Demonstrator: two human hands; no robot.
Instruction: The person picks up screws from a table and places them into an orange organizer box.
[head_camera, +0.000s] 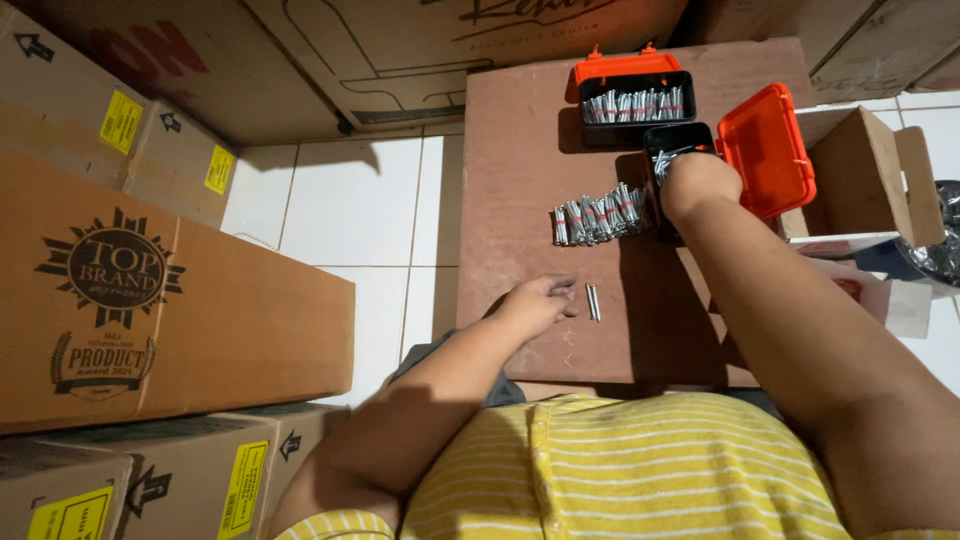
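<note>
Nearest to me, my left hand (535, 300) rests on the brown board (520, 180), fingers loosely curled together and holding nothing, their tips just left of a single loose metal anchor bolt (593, 301). I judge it small, stiff, light and slick; it will roll, so I would pinch it at mid-shaft. Farther off lies a row of the same bolts (598, 214), side by side. My right hand (697, 180) reaches into the nearer black case (680, 140) with the open orange lid (766, 150); I cannot tell how its fingers sit. Farthest, a second case (637, 105) sits full of bolts.
</note>
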